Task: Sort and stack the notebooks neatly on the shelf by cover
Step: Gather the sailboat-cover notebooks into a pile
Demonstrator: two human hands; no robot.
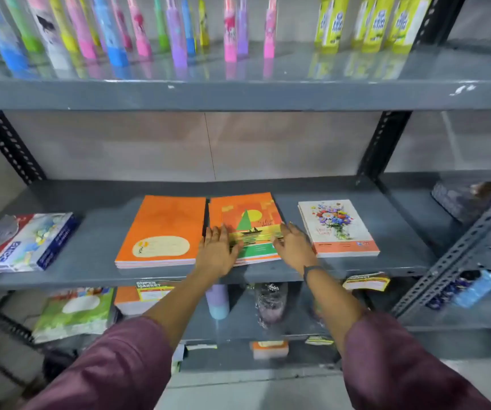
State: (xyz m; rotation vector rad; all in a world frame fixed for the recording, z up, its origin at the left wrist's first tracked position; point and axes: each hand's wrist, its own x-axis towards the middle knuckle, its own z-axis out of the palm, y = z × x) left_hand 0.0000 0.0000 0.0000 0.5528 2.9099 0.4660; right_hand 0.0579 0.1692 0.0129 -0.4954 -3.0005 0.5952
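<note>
Spanning the wall, grey steel shelf (pixel 90 255)

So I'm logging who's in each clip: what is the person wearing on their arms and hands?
Both arms have loose maroon sleeves pushed up, left sleeve and right sleeve. A dark band circles the right wrist. The left hand and right hand are bare, without gloves.

Coloured bottles (pixel 176 34) and yellow cartons (pixel 374 23) upright on upper shelf; blue-white box (pixel 35 242) left.

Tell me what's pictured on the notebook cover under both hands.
A green sail shape, yellow sun and boat silhouette on orange, on the sailboat notebook; head view.
</note>
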